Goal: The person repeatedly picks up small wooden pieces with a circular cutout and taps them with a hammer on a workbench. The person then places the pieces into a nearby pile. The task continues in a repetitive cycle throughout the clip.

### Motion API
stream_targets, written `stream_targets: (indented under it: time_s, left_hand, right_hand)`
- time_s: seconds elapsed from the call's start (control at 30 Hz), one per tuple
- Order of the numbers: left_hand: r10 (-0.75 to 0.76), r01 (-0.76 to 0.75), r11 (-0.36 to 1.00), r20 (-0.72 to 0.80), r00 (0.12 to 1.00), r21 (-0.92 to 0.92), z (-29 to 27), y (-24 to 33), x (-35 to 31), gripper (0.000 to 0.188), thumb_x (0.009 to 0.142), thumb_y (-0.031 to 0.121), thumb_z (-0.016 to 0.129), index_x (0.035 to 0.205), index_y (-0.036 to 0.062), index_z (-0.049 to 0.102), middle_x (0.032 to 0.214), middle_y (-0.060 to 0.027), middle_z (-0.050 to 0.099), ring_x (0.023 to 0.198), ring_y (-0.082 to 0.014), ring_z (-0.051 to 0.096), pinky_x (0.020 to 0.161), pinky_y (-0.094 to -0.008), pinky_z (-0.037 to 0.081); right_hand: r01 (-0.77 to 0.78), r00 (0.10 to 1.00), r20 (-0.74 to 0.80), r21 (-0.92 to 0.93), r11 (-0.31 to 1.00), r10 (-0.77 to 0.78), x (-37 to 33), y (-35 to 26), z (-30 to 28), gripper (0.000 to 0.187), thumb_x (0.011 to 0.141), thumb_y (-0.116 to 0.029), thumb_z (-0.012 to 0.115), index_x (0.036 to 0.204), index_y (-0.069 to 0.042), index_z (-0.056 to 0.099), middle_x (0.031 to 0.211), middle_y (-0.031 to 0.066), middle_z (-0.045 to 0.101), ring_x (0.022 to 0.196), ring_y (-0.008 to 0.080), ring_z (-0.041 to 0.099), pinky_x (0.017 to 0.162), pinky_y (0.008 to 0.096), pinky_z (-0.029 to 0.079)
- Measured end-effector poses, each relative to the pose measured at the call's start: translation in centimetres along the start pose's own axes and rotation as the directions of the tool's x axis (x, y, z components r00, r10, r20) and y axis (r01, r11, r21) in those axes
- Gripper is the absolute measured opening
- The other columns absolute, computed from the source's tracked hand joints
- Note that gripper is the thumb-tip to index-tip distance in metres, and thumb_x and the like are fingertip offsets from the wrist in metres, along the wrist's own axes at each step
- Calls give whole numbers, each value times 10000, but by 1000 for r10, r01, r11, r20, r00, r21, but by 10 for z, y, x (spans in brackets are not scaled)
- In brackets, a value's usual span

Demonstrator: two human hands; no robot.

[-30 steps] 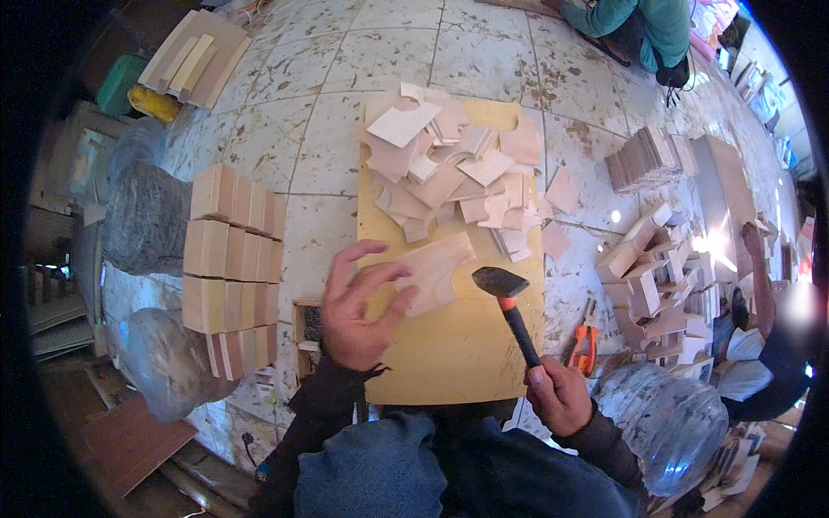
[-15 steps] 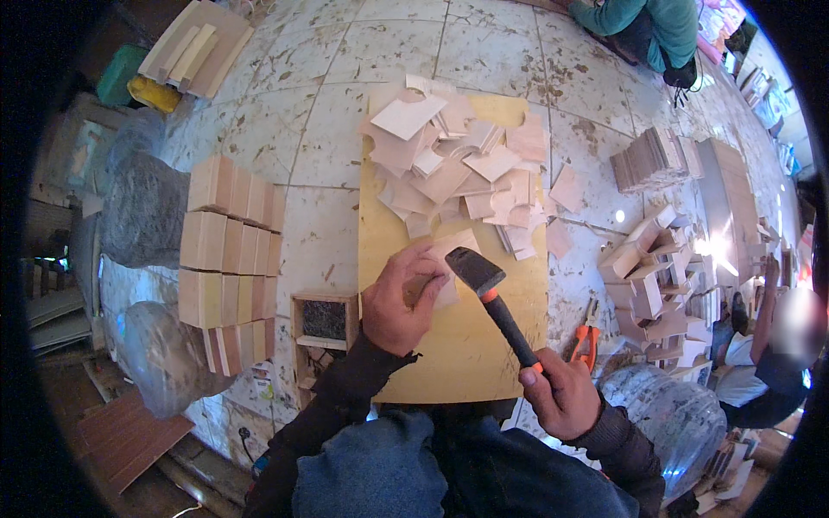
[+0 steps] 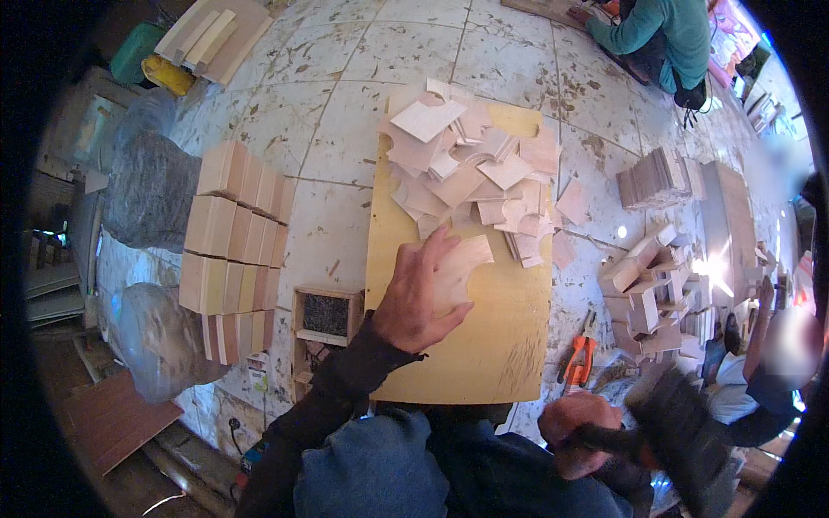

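My left hand (image 3: 416, 298) lies with spread fingers over a thin wooden piece (image 3: 466, 259) that has a curved notch in its edge. The piece sits on the yellow board (image 3: 449, 363) in front of me. Off the board's right edge, my right hand (image 3: 580, 432) is closed round the handle of a black hammer (image 3: 678, 432), both smeared by motion. Beyond my left hand, a loose heap of thin wooden pieces (image 3: 466, 173), several with rounded cutouts, covers the far part of the board.
Orange-handled pliers (image 3: 577, 361) lie right of the board. At left stand rows of wooden blocks (image 3: 233, 233) and a small wooden box (image 3: 326, 312). Stacked wooden pieces (image 3: 656, 179) and a jumbled pile (image 3: 648, 285) are at right. A person in a green sleeve (image 3: 635, 39) sits far right.
The hammer has swung from over the board down to the right with my right hand. My left hand has gone from curled to spread over the notched piece.
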State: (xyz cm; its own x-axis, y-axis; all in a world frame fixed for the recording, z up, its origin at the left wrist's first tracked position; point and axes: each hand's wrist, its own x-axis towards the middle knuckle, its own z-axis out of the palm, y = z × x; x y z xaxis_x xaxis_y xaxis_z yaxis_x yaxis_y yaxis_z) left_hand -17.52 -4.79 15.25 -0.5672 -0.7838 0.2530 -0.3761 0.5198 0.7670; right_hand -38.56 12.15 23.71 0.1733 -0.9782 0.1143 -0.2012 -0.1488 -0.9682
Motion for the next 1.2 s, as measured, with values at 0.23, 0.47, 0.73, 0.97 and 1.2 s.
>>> stream_targets:
  time_s: [0.23,0.47,0.73,0.97,1.2]
  left_hand:
    - [55,-55,998,-31,998,12,3,-7,2,979,688,137,822,1441,-35,222,1360,-180,511,1108,-318,487,938,-386,438]
    - [30,-32,999,-47,998,-36,3,-3,0,905,676,117,816,1409,-21,303,1353,-176,497,1099,-355,472,959,-411,437]
    - [0,1,999,-29,1000,43,-6,11,-3,836,675,116,816,1378,-10,383,1342,-199,484,1203,-388,460,1006,-443,428]
    - [122,-136,988,181,976,69,-25,43,-17,839,630,133,855,1344,13,431,1253,-191,570,1119,-374,553,950,-443,477]
    - [84,-30,961,187,979,-275,-11,39,-22,836,653,193,851,1355,-16,449,1346,-211,544,1177,-325,565,942,-427,495]
  right_hand:
    - [-514,857,-126,-261,817,499,10,10,18,223,983,-232,506,944,-13,516,603,205,540,561,418,596,504,473,458]
    - [-392,911,-74,-467,793,407,7,41,24,241,982,-235,517,948,3,500,608,233,565,544,469,572,486,523,439]
    - [-600,785,-483,-438,669,388,-25,85,34,275,964,-293,571,977,-19,556,639,218,597,605,434,620,536,513,469]
    - [-365,795,-606,-524,770,-36,-12,86,34,273,943,-277,594,1049,-26,611,809,176,651,729,332,658,666,419,519]
    - [-536,707,-561,-26,844,431,-18,112,14,304,976,-276,520,1024,15,592,733,149,664,624,350,660,617,435,525]
